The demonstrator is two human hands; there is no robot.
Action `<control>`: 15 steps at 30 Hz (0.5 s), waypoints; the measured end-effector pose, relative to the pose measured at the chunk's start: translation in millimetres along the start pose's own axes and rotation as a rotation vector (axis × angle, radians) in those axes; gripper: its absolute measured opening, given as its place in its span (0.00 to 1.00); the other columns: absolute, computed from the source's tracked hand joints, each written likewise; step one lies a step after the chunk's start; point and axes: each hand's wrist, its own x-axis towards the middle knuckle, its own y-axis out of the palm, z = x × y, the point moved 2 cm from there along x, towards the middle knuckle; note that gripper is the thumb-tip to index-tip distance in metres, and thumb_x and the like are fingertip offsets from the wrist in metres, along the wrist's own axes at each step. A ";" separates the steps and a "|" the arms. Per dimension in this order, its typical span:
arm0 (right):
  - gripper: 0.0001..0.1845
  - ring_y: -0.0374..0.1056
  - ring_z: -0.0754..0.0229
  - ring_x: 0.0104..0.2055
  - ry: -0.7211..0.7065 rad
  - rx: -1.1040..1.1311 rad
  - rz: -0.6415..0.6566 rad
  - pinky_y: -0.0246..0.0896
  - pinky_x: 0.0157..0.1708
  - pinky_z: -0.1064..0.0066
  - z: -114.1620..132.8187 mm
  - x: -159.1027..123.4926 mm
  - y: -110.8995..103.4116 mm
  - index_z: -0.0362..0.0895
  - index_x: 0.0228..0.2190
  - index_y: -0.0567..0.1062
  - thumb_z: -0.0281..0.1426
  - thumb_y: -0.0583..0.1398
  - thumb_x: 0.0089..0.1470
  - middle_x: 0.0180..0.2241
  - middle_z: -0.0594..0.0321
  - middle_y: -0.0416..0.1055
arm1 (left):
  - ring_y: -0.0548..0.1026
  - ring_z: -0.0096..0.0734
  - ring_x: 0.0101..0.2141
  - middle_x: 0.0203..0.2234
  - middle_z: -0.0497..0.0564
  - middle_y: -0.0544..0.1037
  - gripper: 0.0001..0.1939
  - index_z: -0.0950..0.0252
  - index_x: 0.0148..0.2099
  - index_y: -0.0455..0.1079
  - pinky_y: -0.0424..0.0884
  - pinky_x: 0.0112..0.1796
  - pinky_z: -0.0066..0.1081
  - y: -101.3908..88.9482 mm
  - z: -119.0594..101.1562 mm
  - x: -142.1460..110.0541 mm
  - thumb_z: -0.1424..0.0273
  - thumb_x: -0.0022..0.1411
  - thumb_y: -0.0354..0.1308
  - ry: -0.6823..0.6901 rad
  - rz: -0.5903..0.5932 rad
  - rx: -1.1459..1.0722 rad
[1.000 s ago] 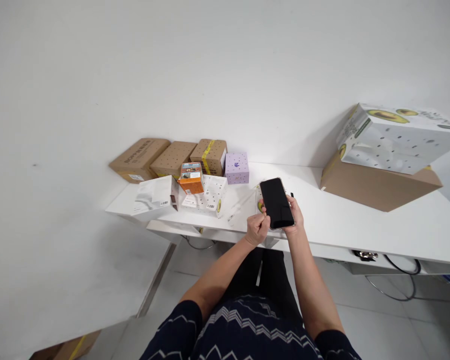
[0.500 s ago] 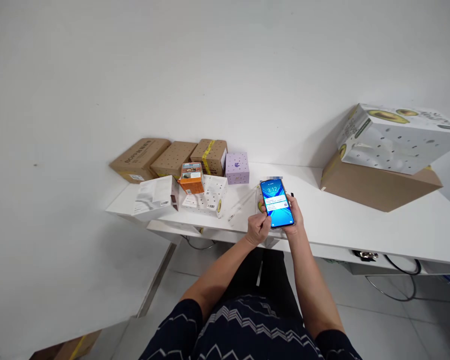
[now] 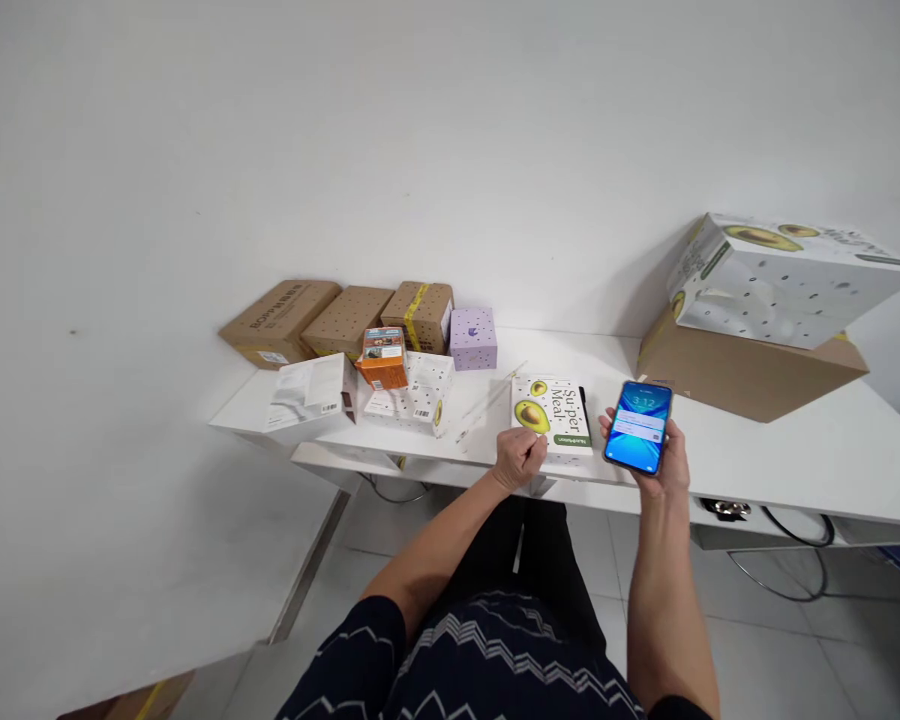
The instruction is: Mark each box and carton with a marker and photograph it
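Note:
My right hand (image 3: 664, 460) holds a smartphone (image 3: 638, 427), its lit blue screen facing up and showing 3:12. The phone is over the table's front part, to the right of a white Super Meal box (image 3: 555, 412) with avocado pictures. My left hand (image 3: 520, 457) is closed in a fist at the near left corner of that box; nothing shows between its fingers. A narrow black object (image 3: 583, 396) sticks out at the box's right side. Left of the box lies a thin, clear strip-like item (image 3: 491, 402) on the white table (image 3: 720, 450).
Brown cartons (image 3: 352, 315), a purple box (image 3: 474, 338), an orange box (image 3: 383, 360) and white boxes (image 3: 311, 388) stand at the left. At the right, a large avocado-print box (image 3: 780, 290) rests on a brown carton (image 3: 742, 370). Cables (image 3: 802, 535) hang below the table edge.
My right hand has carried the smartphone to the right, uncovering the Super Meal box. My left hand has stayed almost in place, closed.

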 end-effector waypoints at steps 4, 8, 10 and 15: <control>0.20 0.76 0.49 0.36 -0.002 -0.148 -0.286 0.71 0.37 0.54 10.8 2.1 -52.3 0.43 0.41 0.73 0.42 0.54 0.50 0.34 0.55 0.78 | 0.57 0.23 0.18 0.15 0.43 0.59 0.16 0.62 0.22 0.57 0.53 0.22 0.28 2.4 -2.4 -0.9 0.68 0.62 0.50 0.034 0.039 0.057; 0.18 0.76 0.51 0.30 0.013 -0.275 -0.336 0.72 0.32 0.58 13.6 10.0 -70.7 0.45 0.38 0.73 0.42 0.55 0.50 0.27 0.59 0.77 | 0.70 0.33 0.33 0.35 0.53 0.73 0.20 0.63 0.47 0.70 0.63 0.31 0.30 5.7 -8.8 0.8 0.54 0.58 0.55 0.110 0.348 0.376; 0.15 0.75 0.53 0.27 0.004 -0.344 -0.394 0.72 0.29 0.60 14.0 16.5 -71.6 0.45 0.34 0.73 0.42 0.57 0.49 0.24 0.61 0.75 | 0.69 0.39 0.40 0.44 0.55 0.72 0.28 0.59 0.55 0.66 0.63 0.36 0.35 5.5 -8.6 3.0 0.52 0.55 0.59 0.114 0.527 0.536; 0.08 0.71 0.57 0.21 -0.013 -0.482 -0.493 0.69 0.22 0.67 13.8 32.7 -68.8 0.44 0.27 0.72 0.35 0.58 0.46 0.18 0.64 0.72 | 0.65 0.44 0.46 0.50 0.54 0.69 0.27 0.55 0.55 0.66 0.59 0.39 0.39 4.2 3.8 16.4 0.55 0.54 0.63 0.092 0.716 0.673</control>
